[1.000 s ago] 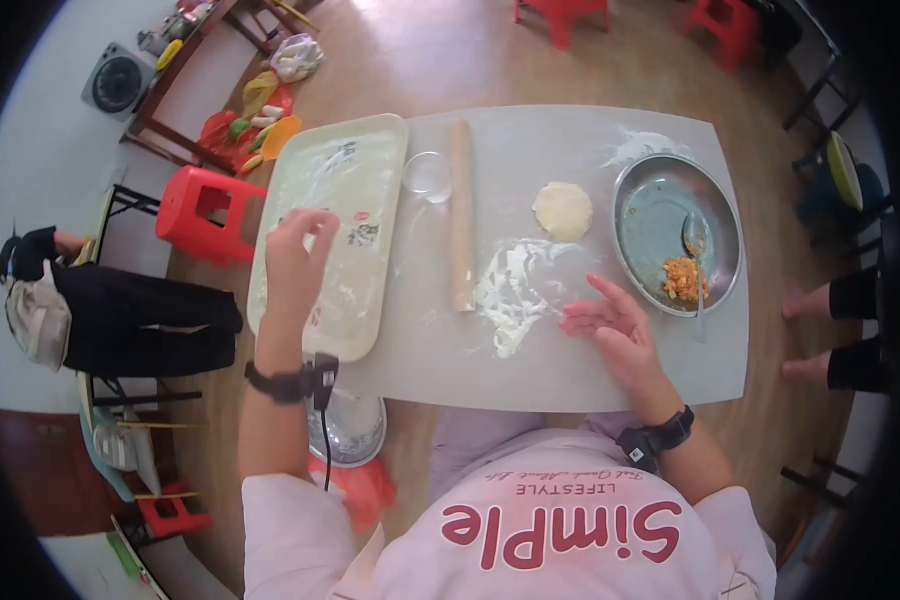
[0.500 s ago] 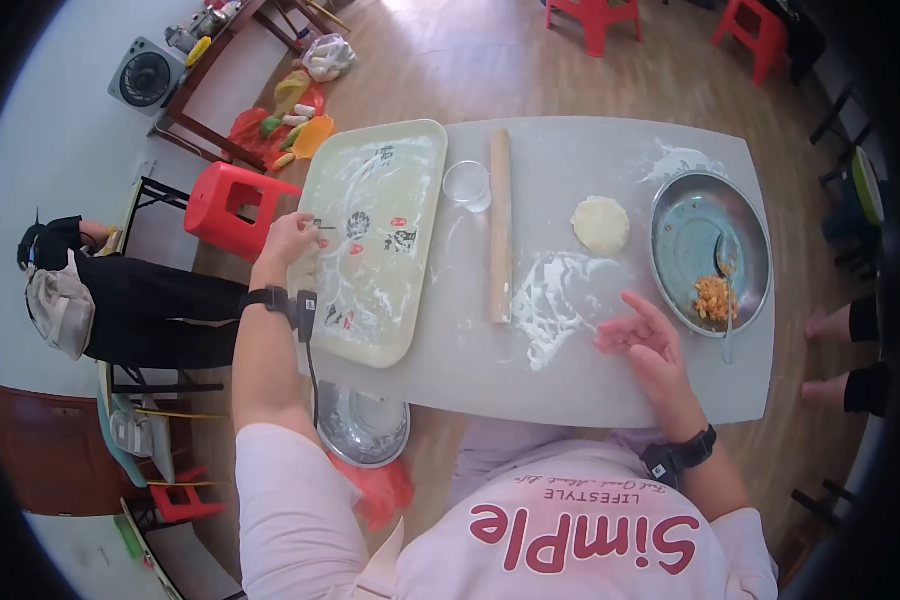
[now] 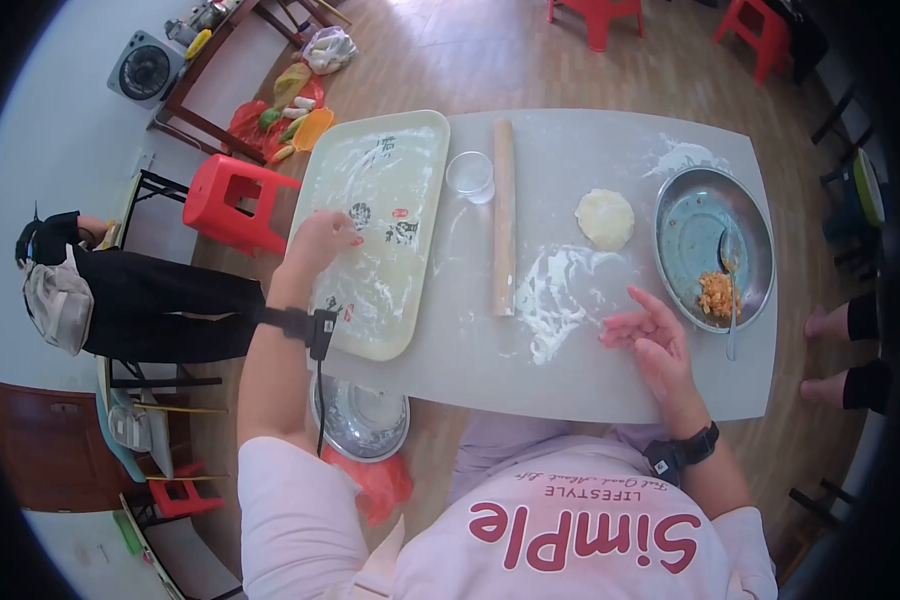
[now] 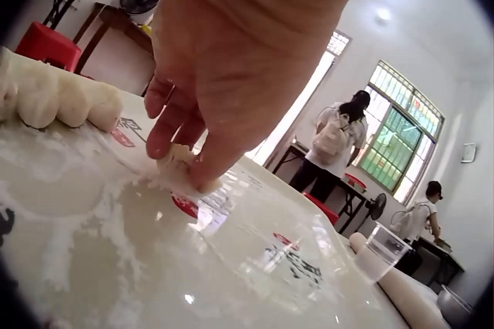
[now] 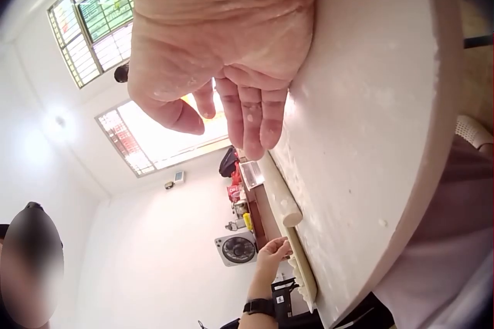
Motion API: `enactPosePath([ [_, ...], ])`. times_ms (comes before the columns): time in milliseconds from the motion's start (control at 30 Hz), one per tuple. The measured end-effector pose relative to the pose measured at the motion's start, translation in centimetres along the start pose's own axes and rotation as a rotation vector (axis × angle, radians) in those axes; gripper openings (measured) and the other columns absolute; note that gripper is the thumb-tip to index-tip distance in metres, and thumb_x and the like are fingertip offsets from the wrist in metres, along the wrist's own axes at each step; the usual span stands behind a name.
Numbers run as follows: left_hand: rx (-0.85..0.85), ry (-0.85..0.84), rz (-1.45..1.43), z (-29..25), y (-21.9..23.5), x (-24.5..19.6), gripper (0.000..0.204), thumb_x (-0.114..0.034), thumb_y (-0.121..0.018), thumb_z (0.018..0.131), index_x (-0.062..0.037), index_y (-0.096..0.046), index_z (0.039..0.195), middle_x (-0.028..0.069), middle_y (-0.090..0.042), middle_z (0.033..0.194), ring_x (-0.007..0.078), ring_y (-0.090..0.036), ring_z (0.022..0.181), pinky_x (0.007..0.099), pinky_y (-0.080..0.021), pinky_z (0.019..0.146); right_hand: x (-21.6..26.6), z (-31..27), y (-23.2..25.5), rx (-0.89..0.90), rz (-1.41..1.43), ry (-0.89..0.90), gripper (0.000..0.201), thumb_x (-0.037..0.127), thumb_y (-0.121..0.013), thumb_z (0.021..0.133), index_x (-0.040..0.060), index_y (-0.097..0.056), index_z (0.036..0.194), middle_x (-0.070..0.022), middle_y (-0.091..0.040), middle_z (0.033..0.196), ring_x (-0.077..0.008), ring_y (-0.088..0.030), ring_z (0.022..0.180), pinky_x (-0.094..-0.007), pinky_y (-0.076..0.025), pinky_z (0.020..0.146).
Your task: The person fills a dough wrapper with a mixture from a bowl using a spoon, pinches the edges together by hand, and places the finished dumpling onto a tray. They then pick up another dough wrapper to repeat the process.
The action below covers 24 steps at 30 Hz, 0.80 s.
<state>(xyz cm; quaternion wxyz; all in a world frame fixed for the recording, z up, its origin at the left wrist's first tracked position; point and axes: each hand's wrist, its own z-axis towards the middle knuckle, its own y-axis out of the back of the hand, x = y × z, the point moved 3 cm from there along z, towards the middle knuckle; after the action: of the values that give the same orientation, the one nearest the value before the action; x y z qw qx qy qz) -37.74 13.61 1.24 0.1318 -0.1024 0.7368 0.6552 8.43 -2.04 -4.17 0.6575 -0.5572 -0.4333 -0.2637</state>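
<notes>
Over the left part of the pale tray (image 3: 385, 310) is my left hand (image 3: 322, 240). In the left wrist view its thumb and fingers pinch a white dough dumpling (image 4: 179, 165) low over the floured tray surface. A row of dumplings (image 4: 58, 101) sits along the tray's edge in that view; in the head view my hand and forearm hide it. My right hand (image 3: 655, 340) hovers palm turned inward near the table's front, fingers loosely extended, holding nothing. Beyond it lies a round dough wrapper (image 3: 605, 220), beside a patch of flour (image 3: 555, 300).
A rolling pin (image 3: 505, 220) lies beside a clear cup (image 3: 470, 176) right of the tray. On the right stands a metal bowl (image 3: 678, 215) with orange filling (image 3: 716, 295) and a spoon (image 3: 733, 325). A metal basin (image 3: 365, 425) sits below the table's front edge.
My left hand went to the tray's left edge, then came slightly back to the right, low over the tray. The right hand keeps its pose. The head view has shifted a little.
</notes>
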Motion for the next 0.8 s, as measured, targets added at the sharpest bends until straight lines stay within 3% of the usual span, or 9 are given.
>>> enactPosePath([
  [133, 0.095, 0.03, 0.107, -2.8, 0.3, 0.3, 0.022, -0.016, -0.066, 0.078, 0.0002, -0.069, 0.093, 0.0201, -0.064, 0.092, 0.0336, -0.062, 0.091, 0.0394, -0.048, 0.081, -0.1, 0.0, 0.1, 0.009, 0.004, 0.007, 0.06, 0.005, -0.052, 0.084, -0.0018, -0.035, 0.141, -0.0181, -0.062, 0.113, -0.0254, -0.063, 0.101, -0.0378, -0.047, 0.092],
  [233, 0.017, 0.003, 0.151, -3.6, 0.1, 1.4, 0.02, -0.014, -0.064, 0.079, 0.0, -0.069, 0.091, 0.0203, -0.064, 0.092, 0.0343, -0.061, 0.093, 0.0394, -0.048, 0.082, -0.1, 0.0, 0.0, 0.014, 0.002, 0.008, 0.06, 0.005, -0.052, 0.084, -0.0018, -0.035, 0.141, -0.0178, -0.062, 0.114, -0.0251, -0.063, 0.101, -0.0376, -0.047, 0.092],
  [300, -0.181, -0.048, 0.195, -3.3, -0.3, 2.2, 0.021, -0.014, -0.066, 0.081, 0.0008, -0.065, 0.096, 0.0171, -0.064, 0.085, 0.029, -0.063, 0.079, 0.0374, -0.049, 0.075, -0.1, 0.1, 0.1, 0.02, -0.004, 0.009, 0.06, 0.005, -0.052, 0.084, -0.0018, -0.035, 0.141, -0.0177, -0.062, 0.114, -0.025, -0.063, 0.101, -0.0375, -0.047, 0.092],
  [400, -0.303, -0.062, 0.142, -2.6, -1.2, 2.8, 0.02, -0.013, -0.066, 0.081, 0.0008, -0.065, 0.095, 0.0174, -0.064, 0.085, 0.0298, -0.063, 0.079, 0.0375, -0.049, 0.074, -0.1, 0.0, 0.0, 0.019, -0.013, 0.01, 0.059, 0.005, -0.052, 0.084, -0.0019, -0.035, 0.141, -0.0176, -0.062, 0.114, -0.0248, -0.063, 0.101, -0.0374, -0.047, 0.092],
  [433, -0.303, -0.063, 0.139, -2.9, -1.0, 1.6, 0.02, -0.013, -0.066, 0.081, 0.0008, -0.065, 0.095, 0.0174, -0.064, 0.085, 0.0298, -0.063, 0.079, 0.0375, -0.049, 0.074, -0.1, 0.0, 0.0, 0.014, -0.013, 0.011, 0.059, 0.005, -0.052, 0.084, -0.002, -0.035, 0.141, -0.0176, -0.062, 0.114, -0.0248, -0.063, 0.101, -0.0375, -0.047, 0.092],
  [500, -0.155, 0.09, 0.036, -3.8, -0.9, -0.3, 0.02, -0.011, -0.063, 0.079, 0.0013, -0.065, 0.095, 0.0202, -0.063, 0.09, 0.0346, -0.062, 0.086, 0.0401, -0.049, 0.076, 0.1, -0.1, 0.0, 0.007, -0.011, 0.009, 0.06, 0.005, -0.052, 0.084, -0.0021, -0.035, 0.141, -0.0177, -0.062, 0.114, -0.025, -0.063, 0.101, -0.0376, -0.047, 0.092],
  [700, -0.021, -0.009, 0.057, -7.9, -1.7, -0.8, 0.019, -0.012, -0.063, 0.08, 0.0013, -0.065, 0.094, 0.0209, -0.063, 0.089, 0.0348, -0.063, 0.082, 0.0397, -0.049, 0.074, 0.0, 0.1, 0.0, 0.019, 0.006, -0.006, 0.06, 0.006, -0.052, 0.084, -0.0024, -0.035, 0.141, -0.0181, -0.062, 0.113, -0.0263, -0.063, 0.102, -0.0382, -0.047, 0.093],
  [800, -0.078, 0.078, 0.031, -7.8, -1.3, 0.2, 0.019, -0.013, -0.064, 0.08, 0.0009, -0.065, 0.094, 0.0215, -0.062, 0.089, 0.036, -0.061, 0.084, 0.0404, -0.048, 0.075, -0.1, 0.1, 0.0, 0.021, 0.003, -0.012, 0.06, 0.007, -0.053, 0.084, -0.0025, -0.035, 0.141, -0.0183, -0.062, 0.113, -0.0267, -0.063, 0.102, -0.0383, -0.047, 0.093],
])
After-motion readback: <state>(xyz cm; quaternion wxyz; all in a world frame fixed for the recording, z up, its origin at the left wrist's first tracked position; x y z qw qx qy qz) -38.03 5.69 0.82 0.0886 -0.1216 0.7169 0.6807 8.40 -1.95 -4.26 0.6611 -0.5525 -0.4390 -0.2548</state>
